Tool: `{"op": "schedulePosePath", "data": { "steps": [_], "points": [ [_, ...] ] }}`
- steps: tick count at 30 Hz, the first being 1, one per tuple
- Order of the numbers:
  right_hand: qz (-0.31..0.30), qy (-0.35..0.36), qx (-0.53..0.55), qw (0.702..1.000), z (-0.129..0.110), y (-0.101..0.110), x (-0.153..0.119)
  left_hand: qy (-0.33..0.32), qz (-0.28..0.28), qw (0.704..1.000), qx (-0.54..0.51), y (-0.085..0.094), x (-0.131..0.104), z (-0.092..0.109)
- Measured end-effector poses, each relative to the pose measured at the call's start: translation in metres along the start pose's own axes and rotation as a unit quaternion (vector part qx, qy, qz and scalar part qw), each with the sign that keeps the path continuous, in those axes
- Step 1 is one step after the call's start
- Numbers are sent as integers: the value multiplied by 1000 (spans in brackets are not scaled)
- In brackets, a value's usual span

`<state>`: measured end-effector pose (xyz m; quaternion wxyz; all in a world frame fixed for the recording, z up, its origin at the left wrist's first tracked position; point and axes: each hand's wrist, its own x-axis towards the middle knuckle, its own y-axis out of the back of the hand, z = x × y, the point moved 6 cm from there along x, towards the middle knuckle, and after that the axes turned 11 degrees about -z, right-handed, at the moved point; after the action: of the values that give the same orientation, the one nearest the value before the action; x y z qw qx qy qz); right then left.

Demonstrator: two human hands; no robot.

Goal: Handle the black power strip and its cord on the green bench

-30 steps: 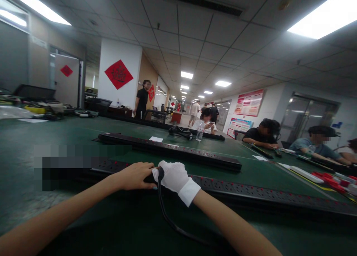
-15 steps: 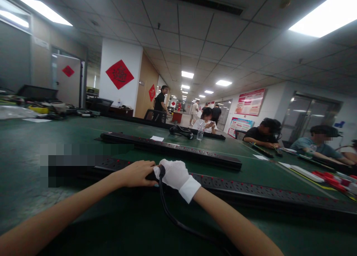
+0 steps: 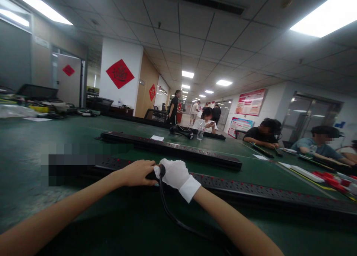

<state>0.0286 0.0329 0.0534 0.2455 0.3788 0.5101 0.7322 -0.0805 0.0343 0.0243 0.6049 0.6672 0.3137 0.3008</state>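
A long black power strip (image 3: 251,192) with rows of sockets and red dots lies across the green table before me. My bare left hand (image 3: 138,173) grips the strip, its fingers curled over the top. Beside it, my right hand (image 3: 175,174), in a white knit glove, is closed round a black plug (image 3: 162,170) at the strip's sockets. From the plug a black cord (image 3: 174,220) curves down toward the lower right. My palm and fingers hide the plug's face, so I cannot tell how far it sits in the socket.
Behind lies a second black power strip (image 3: 178,148), with a white paper (image 3: 157,138) beyond it. A plastic bottle (image 3: 200,132) and a dark bundled object (image 3: 181,131) stand farther back. Several people sit along the right side, near a white strip (image 3: 306,173) and red items (image 3: 327,179).
Both my hands keep the same place and grip. In the background, a person in black has walked to the right.
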Motion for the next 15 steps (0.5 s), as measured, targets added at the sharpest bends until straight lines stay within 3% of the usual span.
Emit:
{"op": "schedulePosePath", "data": {
  "steps": [15],
  "points": [
    [-17, -3, 2, 1000, 0, 1, 1, 6, -4, 1000, -5, 1, 0, 1]
  ]
}}
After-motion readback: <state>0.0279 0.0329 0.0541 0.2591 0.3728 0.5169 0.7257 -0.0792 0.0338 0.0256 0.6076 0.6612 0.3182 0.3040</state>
